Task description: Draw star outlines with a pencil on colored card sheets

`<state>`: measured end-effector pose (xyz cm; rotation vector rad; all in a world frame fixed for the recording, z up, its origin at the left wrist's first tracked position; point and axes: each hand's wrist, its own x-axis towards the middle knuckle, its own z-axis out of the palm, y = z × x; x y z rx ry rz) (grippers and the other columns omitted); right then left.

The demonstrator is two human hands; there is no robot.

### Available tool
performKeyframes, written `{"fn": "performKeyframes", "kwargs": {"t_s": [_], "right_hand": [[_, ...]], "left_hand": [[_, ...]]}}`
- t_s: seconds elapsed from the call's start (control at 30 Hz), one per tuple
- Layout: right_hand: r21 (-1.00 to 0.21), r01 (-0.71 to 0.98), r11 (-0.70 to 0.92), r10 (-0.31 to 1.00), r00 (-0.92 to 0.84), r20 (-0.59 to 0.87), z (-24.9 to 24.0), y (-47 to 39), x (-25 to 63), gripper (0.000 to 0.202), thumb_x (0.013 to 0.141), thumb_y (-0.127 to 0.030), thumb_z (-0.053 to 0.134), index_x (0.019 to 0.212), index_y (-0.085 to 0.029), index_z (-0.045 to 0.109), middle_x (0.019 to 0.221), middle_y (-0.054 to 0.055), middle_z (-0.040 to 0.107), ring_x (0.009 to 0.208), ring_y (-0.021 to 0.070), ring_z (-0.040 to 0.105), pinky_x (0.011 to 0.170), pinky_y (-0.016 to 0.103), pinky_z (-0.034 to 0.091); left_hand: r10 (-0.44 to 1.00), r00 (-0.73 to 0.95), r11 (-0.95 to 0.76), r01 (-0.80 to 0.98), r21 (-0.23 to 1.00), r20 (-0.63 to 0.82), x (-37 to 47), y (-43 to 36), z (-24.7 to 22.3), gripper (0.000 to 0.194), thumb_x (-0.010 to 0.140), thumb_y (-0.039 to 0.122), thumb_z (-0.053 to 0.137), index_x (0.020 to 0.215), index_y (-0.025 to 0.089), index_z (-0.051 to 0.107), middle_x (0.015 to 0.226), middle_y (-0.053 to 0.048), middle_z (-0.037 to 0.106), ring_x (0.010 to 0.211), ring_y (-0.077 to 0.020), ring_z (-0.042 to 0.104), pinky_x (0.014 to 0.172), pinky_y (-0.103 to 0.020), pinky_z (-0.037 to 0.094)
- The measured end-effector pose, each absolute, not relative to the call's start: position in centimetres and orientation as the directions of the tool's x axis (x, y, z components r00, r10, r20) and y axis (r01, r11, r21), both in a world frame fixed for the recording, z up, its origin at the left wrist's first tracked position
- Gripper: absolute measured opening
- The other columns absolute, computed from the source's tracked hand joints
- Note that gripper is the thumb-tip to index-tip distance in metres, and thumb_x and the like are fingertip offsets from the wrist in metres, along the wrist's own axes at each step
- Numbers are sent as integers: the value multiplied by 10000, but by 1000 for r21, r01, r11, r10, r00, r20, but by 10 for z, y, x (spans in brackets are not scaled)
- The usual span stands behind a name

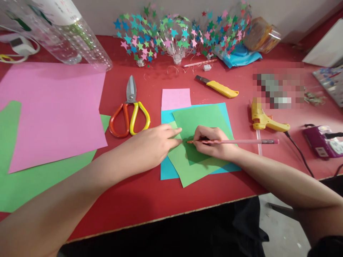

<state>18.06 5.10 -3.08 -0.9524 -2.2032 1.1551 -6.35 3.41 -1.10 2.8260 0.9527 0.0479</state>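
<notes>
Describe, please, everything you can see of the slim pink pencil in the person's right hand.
The slim pink pencil, apparently wooden, has a greyish band and pink eraser at one end, an orange-looking tapered tip at the other. The bare right hand grips it near the tip, which points left over the darker green paper sheet; contact is unclear.

The left hand [159,144] and right hand [214,143] are left bare, and slender fingers [173,132] are shown on the left one. By narrow wrists they are joined to smooth, bare forearms: the left forearm [88,178], at eight o'clock, is broadened toward the elbow; the right forearm [276,175], toward four o'clock, is likewise thickened. A black sleeve [328,247] is glimpsed in the corner at four o'clock. Black clothing [166,232] is worn at six o'clock, loosely folded toward five; its cut cannot be told.
</notes>
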Motion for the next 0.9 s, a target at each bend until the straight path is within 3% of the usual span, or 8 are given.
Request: {"fn": "performKeyframes", "kwargs": {"t_s": [0.53, 0.9], "right_hand": [[-864, 371, 342, 843, -526, 108, -30, 50, 181, 161, 723, -97, 524, 664, -206, 422, 570, -63, 426, 517, 71, 352, 474, 205, 282], [-813, 369, 450, 787, -595, 165, -31, 52, 183, 147, 750, -103, 520, 682, -201, 433, 587, -60, 437, 516, 65, 397, 482, 184, 319]], "left_hand": [[611, 790, -772, 608, 186, -46, -62, 34, -8, 353, 918, 82, 457, 1180, 173, 674, 1418, -114, 555, 1231, -251, 556, 962, -392, 518], [615, 786, -767, 614, 187, -57, -63, 35, -10, 342, 937, 112, 451, 1192, 178, 669, 1428, -104, 547, 1240, -263, 547, 960, -407, 528]]}}
